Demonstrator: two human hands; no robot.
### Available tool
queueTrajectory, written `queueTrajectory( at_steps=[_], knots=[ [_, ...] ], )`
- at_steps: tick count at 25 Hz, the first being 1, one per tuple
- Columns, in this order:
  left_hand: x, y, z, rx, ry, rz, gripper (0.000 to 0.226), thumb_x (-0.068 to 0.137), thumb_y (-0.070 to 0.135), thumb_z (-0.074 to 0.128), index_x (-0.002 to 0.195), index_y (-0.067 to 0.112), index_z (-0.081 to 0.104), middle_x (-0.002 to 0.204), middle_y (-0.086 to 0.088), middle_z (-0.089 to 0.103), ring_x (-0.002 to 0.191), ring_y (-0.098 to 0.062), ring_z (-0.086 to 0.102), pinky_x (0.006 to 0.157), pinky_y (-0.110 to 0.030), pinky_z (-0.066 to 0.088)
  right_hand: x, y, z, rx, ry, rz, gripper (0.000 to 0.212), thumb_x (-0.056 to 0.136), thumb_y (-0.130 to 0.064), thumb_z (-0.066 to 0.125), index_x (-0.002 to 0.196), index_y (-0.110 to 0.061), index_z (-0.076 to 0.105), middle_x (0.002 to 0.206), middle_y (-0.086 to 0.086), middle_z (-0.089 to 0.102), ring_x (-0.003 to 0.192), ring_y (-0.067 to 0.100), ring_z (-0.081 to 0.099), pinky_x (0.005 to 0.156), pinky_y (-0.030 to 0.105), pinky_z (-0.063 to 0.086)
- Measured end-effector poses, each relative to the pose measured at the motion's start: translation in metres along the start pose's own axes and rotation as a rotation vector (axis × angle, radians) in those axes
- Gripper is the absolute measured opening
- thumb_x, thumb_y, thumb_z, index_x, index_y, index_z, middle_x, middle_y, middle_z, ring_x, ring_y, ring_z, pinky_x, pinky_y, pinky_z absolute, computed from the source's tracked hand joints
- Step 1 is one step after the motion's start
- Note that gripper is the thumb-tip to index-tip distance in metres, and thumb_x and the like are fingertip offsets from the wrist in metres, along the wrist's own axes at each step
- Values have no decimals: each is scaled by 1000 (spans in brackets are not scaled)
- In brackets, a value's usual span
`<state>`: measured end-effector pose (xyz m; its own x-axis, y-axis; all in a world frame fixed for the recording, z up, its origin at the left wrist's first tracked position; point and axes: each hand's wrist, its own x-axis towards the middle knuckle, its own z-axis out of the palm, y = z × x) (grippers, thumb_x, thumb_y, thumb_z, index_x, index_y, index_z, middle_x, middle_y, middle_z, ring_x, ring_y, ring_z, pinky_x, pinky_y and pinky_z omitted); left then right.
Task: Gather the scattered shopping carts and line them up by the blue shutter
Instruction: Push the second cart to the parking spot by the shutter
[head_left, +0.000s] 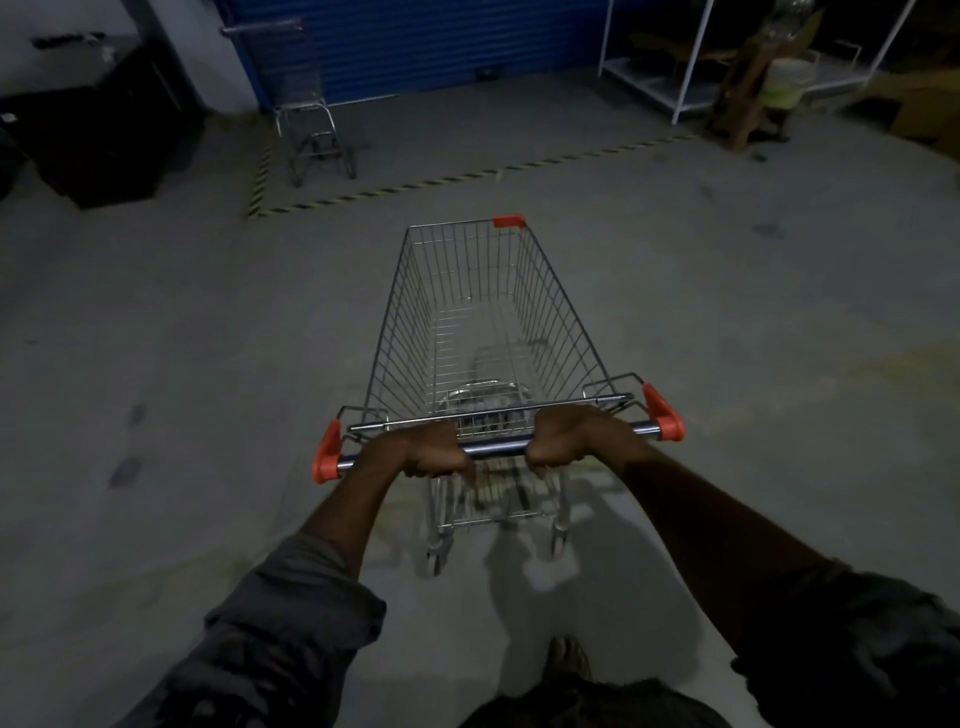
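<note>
Near cart (483, 322) stands dead ahead, mid-floor, nose twd the shutter (415, 41) on the far wall. L hand (426, 452) and R hand (566, 436) sit side by side on its handle bar (493, 447), curled round it, one either side of the middle. 2nd cart (306, 104) stands far L, just in front of the shutter, behind the floor tape (467, 174) that runs btwn the two carts. Shelf rack (670, 78) is far R, w/ a stool (753, 104) just R of it. Boxes (104, 135) sit at the L edge, L of the 2nd cart.
</note>
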<state>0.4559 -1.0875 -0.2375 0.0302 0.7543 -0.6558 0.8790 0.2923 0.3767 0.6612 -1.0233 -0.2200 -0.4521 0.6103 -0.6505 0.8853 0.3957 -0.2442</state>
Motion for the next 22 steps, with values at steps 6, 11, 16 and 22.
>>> queueTrajectory(
  at_steps=[6, 11, 16, 22],
  knots=[
    [88, 29, -77, -8, -49, -69, 35, 68, 39, 85, 59, 15, 62, 51, -4, 51, 39, -18, 39, 43, -21, 32, 70, 36, -89, 93, -191, -36, 30, 86, -25, 71, 61, -16, 55, 45, -5, 48, 33, 11, 38, 41, 15, 30],
    [160, 44, -146, 3, -82, -73, 35, 67, 38, 86, 57, 15, 61, 51, -4, 50, 41, -17, 39, 44, -22, 34, 143, 61, -149, 118, -141, -49, 25, 75, -22, 76, 60, -17, 56, 48, -2, 48, 40, 15, 38, 44, 18, 32],
    [242, 56, -219, 42, -79, -29, 33, 67, 37, 85, 59, 16, 61, 53, -4, 50, 40, -17, 38, 43, -21, 32, 210, 84, -224, 132, -100, -47, 16, 74, -19, 75, 65, -16, 61, 47, -5, 51, 42, 13, 41, 44, 18, 33],
    [329, 73, -309, 155, 86, 109, 26, 75, 36, 77, 63, 19, 64, 58, 5, 60, 53, -14, 55, 53, -23, 40, 284, 111, -313, 40, 117, -29, 13, 81, -26, 66, 86, -14, 70, 93, 7, 68, 81, 19, 63, 55, 18, 40]
  ],
)
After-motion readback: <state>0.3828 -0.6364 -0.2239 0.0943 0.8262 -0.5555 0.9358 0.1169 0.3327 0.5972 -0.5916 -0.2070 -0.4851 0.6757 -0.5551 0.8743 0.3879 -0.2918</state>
